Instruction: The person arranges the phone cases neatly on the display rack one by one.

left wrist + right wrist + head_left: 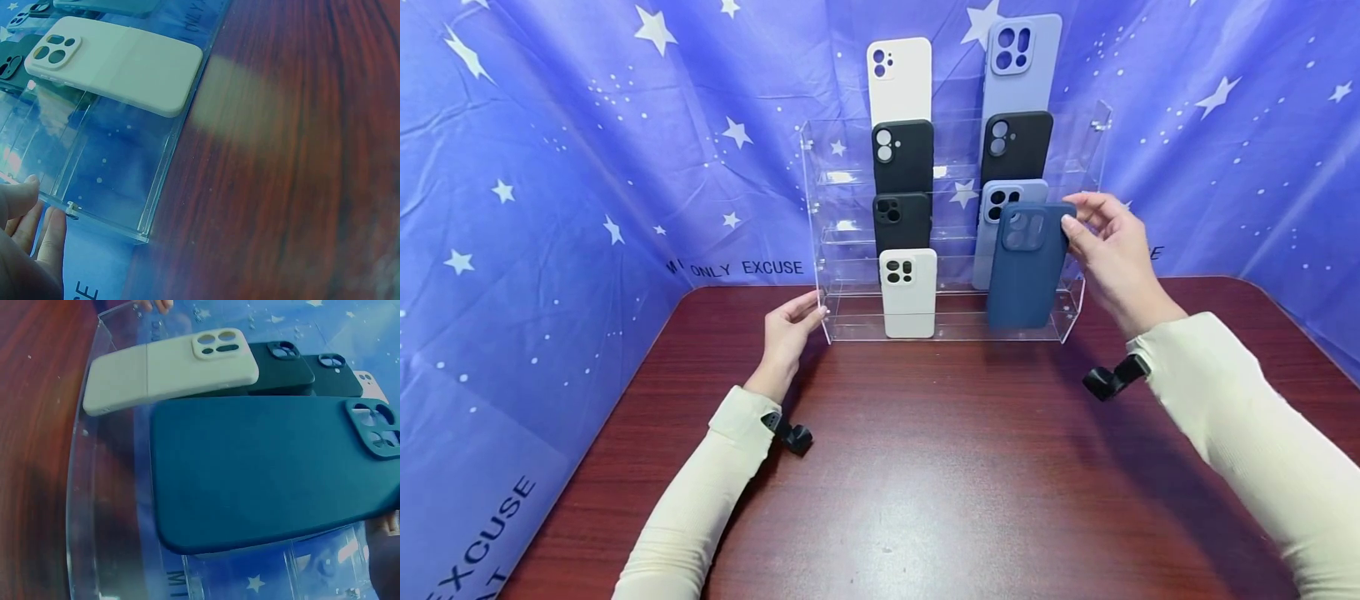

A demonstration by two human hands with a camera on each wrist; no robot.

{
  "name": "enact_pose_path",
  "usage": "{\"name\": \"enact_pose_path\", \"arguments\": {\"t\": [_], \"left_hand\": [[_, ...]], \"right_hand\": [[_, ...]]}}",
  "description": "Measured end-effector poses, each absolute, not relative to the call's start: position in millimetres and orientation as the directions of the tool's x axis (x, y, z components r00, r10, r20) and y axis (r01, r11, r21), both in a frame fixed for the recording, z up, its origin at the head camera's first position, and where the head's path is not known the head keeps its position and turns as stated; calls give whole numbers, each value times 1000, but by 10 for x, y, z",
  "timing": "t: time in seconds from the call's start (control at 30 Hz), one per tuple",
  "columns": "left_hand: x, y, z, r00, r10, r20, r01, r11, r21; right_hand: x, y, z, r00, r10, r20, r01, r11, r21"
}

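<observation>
My right hand (1112, 246) pinches a dark blue phone case (1028, 275) by its upper right corner, thumb on the near face. The case stands nearly upright at the lower right of a clear tiered acrylic stand (853, 327), overlapping a light blue case (990, 250) behind it. In the right wrist view the blue case (269, 475) fills the middle, its camera cutout to the right. At the stand's left side panel, my left hand (786, 337) holds the edge between thumb and fingers. A white case (910, 304) leans on the lowest tier, left of the blue one.
Higher tiers hold black cases (902, 158) in two columns, with a white case (900, 79) topping the left and a lavender case (1024, 67) the right. The stand sits at the back of a reddish-brown table (880, 467), before a starry blue cloth (730, 167).
</observation>
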State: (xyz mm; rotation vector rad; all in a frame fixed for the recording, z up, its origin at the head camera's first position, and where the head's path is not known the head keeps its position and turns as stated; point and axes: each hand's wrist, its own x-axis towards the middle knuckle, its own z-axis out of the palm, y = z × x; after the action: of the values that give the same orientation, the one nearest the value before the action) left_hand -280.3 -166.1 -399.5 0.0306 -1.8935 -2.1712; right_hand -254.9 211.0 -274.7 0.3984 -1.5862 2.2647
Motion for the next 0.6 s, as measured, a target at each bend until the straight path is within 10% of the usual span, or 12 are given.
{"name": "enact_pose_path", "arguments": {"t": [0.6], "left_hand": [[-2796, -1660, -3988, -968, -200, 148, 175, -125, 977]], "right_hand": [[-2752, 2016, -3063, -806, 368, 464, -504, -15, -863]]}}
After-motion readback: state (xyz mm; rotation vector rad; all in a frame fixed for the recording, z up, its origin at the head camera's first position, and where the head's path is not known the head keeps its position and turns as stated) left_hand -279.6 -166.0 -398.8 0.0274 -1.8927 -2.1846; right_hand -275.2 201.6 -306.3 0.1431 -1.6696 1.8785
